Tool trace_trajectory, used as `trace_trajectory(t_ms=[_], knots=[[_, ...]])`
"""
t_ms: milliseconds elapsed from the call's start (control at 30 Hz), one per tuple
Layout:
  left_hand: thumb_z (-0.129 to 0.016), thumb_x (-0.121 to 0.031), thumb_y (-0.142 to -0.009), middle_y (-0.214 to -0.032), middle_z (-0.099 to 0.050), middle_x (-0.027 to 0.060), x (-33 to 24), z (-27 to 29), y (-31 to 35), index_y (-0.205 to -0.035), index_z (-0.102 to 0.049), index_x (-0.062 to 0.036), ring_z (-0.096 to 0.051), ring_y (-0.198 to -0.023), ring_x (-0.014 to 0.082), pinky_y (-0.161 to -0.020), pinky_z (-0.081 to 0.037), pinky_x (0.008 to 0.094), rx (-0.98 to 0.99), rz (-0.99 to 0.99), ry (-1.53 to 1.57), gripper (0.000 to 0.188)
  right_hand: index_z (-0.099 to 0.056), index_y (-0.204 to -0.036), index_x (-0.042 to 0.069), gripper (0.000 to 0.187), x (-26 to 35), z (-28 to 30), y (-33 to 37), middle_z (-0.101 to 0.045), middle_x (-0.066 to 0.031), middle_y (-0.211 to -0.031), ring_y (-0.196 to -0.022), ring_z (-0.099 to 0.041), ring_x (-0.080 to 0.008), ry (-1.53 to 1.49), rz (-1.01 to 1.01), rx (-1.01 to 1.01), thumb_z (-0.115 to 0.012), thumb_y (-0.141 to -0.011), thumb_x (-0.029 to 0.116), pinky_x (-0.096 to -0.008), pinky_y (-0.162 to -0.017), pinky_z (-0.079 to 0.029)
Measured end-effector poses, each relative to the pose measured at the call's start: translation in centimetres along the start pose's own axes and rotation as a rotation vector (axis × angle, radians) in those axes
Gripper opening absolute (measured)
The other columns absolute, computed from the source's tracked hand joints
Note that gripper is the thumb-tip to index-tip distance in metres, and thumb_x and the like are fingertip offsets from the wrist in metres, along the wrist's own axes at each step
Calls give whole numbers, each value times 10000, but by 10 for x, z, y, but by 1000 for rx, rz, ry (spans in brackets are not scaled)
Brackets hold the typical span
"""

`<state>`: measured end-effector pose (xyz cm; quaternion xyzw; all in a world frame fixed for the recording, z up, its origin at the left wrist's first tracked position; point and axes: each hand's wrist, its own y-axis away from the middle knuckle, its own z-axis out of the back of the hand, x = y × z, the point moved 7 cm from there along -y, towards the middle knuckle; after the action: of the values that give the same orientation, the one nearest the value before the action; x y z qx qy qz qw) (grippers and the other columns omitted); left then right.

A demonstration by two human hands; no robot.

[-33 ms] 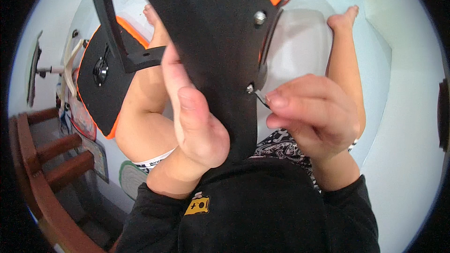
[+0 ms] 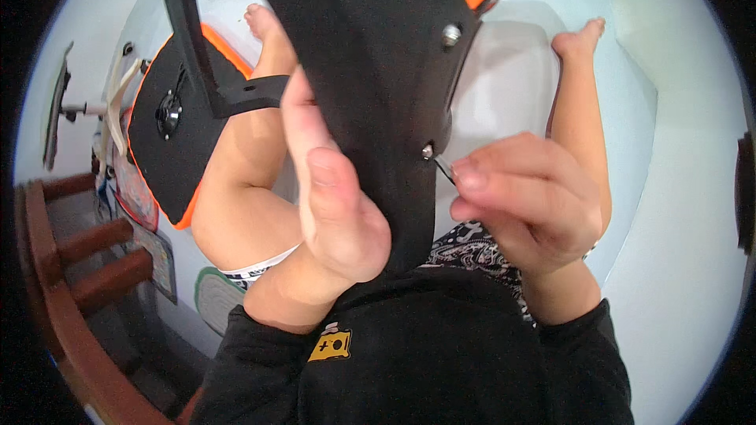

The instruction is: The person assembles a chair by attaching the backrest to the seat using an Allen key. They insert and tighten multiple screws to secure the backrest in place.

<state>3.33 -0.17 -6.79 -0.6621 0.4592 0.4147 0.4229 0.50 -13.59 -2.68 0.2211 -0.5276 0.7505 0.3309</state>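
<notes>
No readable lettering — anywhere

The one view looks from the person's head steeply down past the shirt (image 2: 465,354) toward the feet (image 2: 580,39). The left hand (image 2: 335,212), right hand (image 2: 535,197) and black panel (image 2: 354,71) are near the lens; the panel runs out of the top. Farther off lies the pale surface (image 2: 630,110) under the legs (image 2: 581,102), its right edge within the fisheye's round, dark-rimmed field.
</notes>
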Motion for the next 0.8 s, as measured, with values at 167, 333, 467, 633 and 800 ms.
trace_trajectory(t_ms=[167, 333, 467, 633, 800], knots=[[-387, -439, -921, -1324, -332, 168, -3, 3, 1, -1351, -107, 70, -351, -1216, 212, -1017, -254, 320, 303, -65, 233, 723, -695, -863, 50, 226, 4, -12, 7, -612, -79, -860, -732, -603, -202, 71, 20, -14, -679, -641, 12, -283, -619, -487], [-347, -422, -941, -1310, -317, 221, -5, 6, -2, -1312, -143, 141, -348, -1213, 248, -1008, -257, 309, 337, -157, 169, 704, -694, -846, 56, 241, 14, -23, 10, -579, -71, -889, -826, -574, -209, 195, 93, 91, -698, -607, 22, -314, -708, -520], [-338, -450, -938, -1284, -336, 228, 5, 4, -2, -1310, -163, 129, -368, -1192, 254, -994, -277, 311, 373, -137, 226, 710, -700, -838, 83, 247, 20, -29, 17, -570, -48, -887, -875, -558, -206, 264, 143, 95, -711, -596, 34, -315, -787, -526], [-329, -492, -930, -1280, -342, 228, 3, 3, -1, -1310, -176, 124, -379, -1185, 260, -989, -287, 314, 362, -137, 233, 739, -704, -857, 97, 273, 20, -31, 17, -570, -46, -919, -895, -557, -206, 298, 128, 123, -708, -593, 27, -320, -813, -525], [-326, -510, -924, -1292, -338, 215, 4, 1, -1, -1311, -176, 125, -373, -1194, 253, -992, -284, 313, 351, -90, 270, 759, -706, -872, 102, 292, 17, -31, 17, -571, -48, -918, -908, -558, -207, 286, 122, 133, -710, -589, 31, -328, -823, -520]])
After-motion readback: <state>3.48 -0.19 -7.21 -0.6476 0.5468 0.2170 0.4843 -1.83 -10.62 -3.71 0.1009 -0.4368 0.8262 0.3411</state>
